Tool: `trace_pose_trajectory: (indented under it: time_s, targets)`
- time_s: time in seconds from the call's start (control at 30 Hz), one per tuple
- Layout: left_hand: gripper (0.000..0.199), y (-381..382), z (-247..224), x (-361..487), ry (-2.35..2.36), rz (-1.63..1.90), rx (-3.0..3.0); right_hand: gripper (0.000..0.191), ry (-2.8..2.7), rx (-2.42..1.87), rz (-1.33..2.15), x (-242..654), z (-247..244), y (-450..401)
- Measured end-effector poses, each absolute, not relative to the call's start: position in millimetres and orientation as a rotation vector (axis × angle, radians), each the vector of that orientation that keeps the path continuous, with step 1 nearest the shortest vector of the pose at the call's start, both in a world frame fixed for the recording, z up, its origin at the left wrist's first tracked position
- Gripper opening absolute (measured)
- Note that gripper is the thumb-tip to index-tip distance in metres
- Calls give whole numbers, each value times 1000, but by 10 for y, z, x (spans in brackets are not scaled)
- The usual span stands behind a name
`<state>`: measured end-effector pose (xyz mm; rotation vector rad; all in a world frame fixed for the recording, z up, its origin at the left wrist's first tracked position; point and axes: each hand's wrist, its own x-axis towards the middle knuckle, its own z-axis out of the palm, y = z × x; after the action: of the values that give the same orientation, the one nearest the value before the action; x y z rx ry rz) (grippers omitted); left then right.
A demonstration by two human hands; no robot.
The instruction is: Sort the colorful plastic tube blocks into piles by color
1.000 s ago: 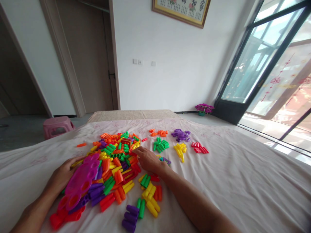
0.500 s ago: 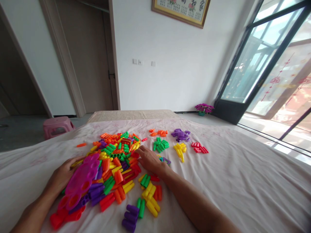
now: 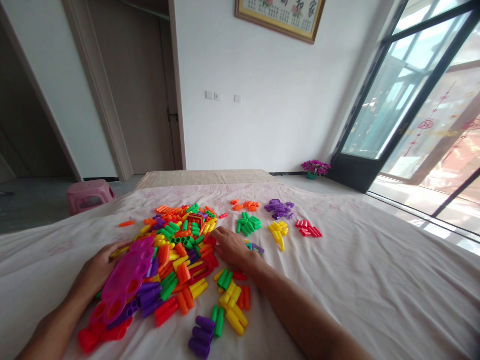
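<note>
A large mixed pile of red, orange, yellow, green and purple plastic tube pieces (image 3: 183, 240) lies on the pale sheet. My left hand (image 3: 100, 265) rests at the pile's left side, beside a translucent magenta piece with scalloped edges (image 3: 129, 267); its fingertips go out of sight near a yellow piece. At the pile's right edge, my right hand (image 3: 229, 245) has its fingers bent down against red pieces (image 3: 211, 241); what they hold, if anything, is hidden. A purple triple-tube piece (image 3: 202, 336) and yellow pieces (image 3: 231, 302) lie nearer to me.
Beyond my right hand are separate groups: orange (image 3: 245, 205), green (image 3: 248, 224), purple (image 3: 279, 208), yellow (image 3: 278, 232) and red (image 3: 308, 229). A lone orange piece (image 3: 126, 223) lies at the left. A pink stool (image 3: 90, 196) stands beyond the sheet (image 3: 356, 280).
</note>
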<state>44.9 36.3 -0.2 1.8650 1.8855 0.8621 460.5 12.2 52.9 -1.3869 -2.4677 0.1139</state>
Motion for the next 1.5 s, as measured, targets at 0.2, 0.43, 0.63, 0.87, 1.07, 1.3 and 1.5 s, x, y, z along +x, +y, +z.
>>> trace_pose_trajectory:
  time_s: [0.2, 0.43, 0.63, 0.87, 1.07, 1.3, 1.5]
  targets:
    - [55, 381, -34, 426, 1883, 873, 1853, 33, -2466, -1392, 136, 4608, 529, 112]
    - [55, 375, -9, 448, 1895, 890, 1859, 34, -2475, -1383, 121, 4613, 538, 95]
    - [54, 348, 30, 476, 1920, 862, 1858, 37, -2468, -1371, 129, 4615, 527, 106]
    - [52, 345, 41, 488, 1935, 841, 1840, 35, -2442, -1397, 157, 4620, 543, 99]
    - [54, 376, -12, 450, 1930, 847, 1844, 36, -2438, -1402, 166, 4624, 557, 94]
    - [53, 357, 6, 464, 1941, 838, 1848, 33, -2434, -1421, 181, 4625, 591, 71]
    - [51, 349, 15, 467, 1945, 848, 1851, 32, -2421, -1404, 204, 4635, 581, 75]
